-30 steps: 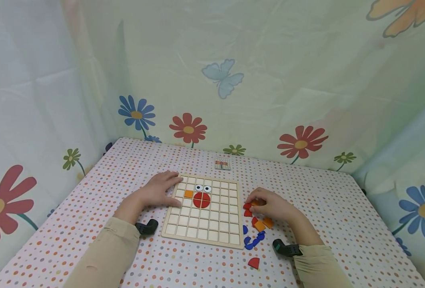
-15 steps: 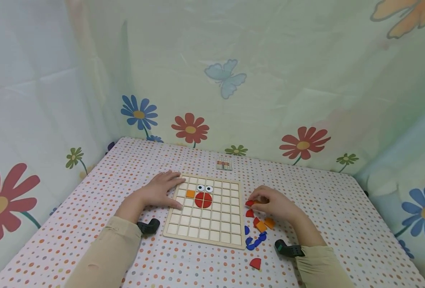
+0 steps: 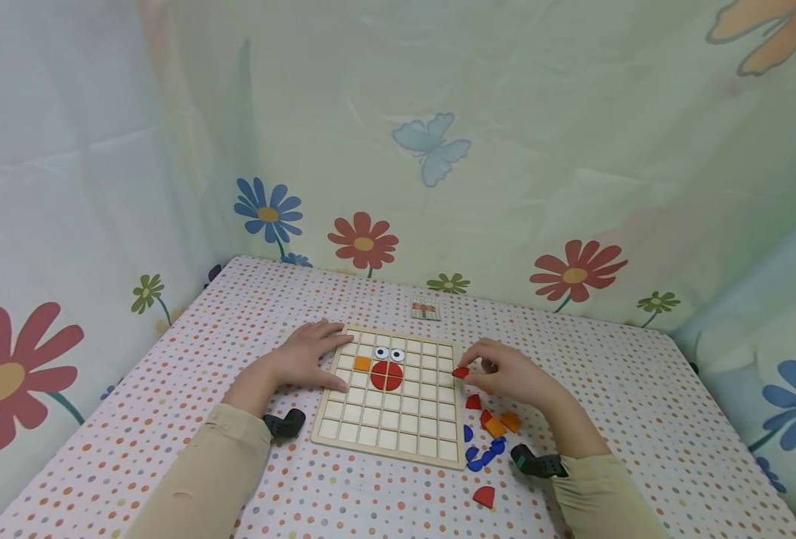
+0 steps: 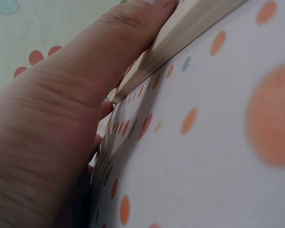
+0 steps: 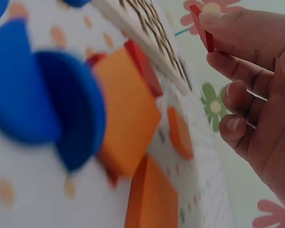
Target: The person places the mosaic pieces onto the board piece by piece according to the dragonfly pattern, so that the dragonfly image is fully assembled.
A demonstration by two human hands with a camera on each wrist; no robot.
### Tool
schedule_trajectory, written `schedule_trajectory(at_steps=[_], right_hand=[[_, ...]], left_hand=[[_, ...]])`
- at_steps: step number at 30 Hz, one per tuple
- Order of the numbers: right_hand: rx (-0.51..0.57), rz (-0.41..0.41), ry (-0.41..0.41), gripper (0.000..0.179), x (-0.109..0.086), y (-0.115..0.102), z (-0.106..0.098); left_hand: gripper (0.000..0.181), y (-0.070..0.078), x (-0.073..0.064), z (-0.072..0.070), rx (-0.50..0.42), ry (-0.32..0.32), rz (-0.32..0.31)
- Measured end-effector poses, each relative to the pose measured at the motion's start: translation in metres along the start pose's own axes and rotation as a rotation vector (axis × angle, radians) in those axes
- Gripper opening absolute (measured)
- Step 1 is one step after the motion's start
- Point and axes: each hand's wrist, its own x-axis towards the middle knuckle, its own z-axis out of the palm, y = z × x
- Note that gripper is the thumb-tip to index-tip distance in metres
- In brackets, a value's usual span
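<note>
A wooden grid board (image 3: 398, 457) lies on the table. On it are two round eye tiles (image 3: 389, 354), a red disc made of quarter pieces (image 3: 387, 376) and an orange square tile (image 3: 362, 364). My left hand (image 3: 306, 356) rests at the board's left edge, fingers spread, thumb on the rim in the left wrist view. Between thumb and forefinger, my right hand (image 3: 508, 370) pinches a red quarter-circle tile (image 5: 203, 29), lifted near the board's right edge. Its other fingers curl loosely.
Right of the board lie loose orange tiles (image 3: 495, 427), blue half-round tiles (image 3: 487, 455) and red tiles. One red quarter tile (image 3: 484, 496) sits apart, closer to me. A small pattern card (image 3: 426, 308) lies behind the board. Floral curtains surround the dotted table.
My right hand has picked the red quarter tile out of the pile and carried it left to the board's right edge. My left hand stays at the board; the head view has shifted slightly.
</note>
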Motion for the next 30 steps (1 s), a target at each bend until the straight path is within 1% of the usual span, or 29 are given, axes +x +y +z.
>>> schedule_trajectory(at_steps=[4,6,9,13,18,22,28,30], right_hand=[[-0.001,-0.004,-0.017,0.014,0.009,-0.01,0.001],[-0.021,-0.013,-0.02,0.014,0.014,-0.016,0.003],[-0.038,-0.048,-0.029,0.015,0.022,-0.026,0.006],[-0.034,-0.102,-0.047,0.016,0.035,-0.038,0.011],[-0.011,-0.136,-0.067,0.016,0.052,-0.051,0.02],[0.029,-0.134,-0.091,0.015,0.065,-0.062,0.03],[-0.04,-0.146,-0.099,0.014,0.084,-0.086,0.054],[-0.047,-0.145,-0.093,0.014,0.09,-0.093,0.062]], left_hand=[[0.098,-0.001,0.0,0.0,0.006,0.002,-0.003],[0.098,-0.001,0.0,0.0,0.003,0.004,-0.002],[0.098,-0.001,0.0,0.0,-0.003,0.005,-0.005],[0.098,0.0,0.0,0.001,-0.014,0.009,-0.011],[0.098,-0.001,0.001,0.002,-0.013,0.004,-0.022],[0.097,-0.001,0.002,0.002,-0.011,-0.002,-0.027],[0.095,-0.001,0.001,0.0,-0.016,-0.005,-0.033],[0.095,-0.001,0.0,0.0,-0.012,-0.007,-0.036]])
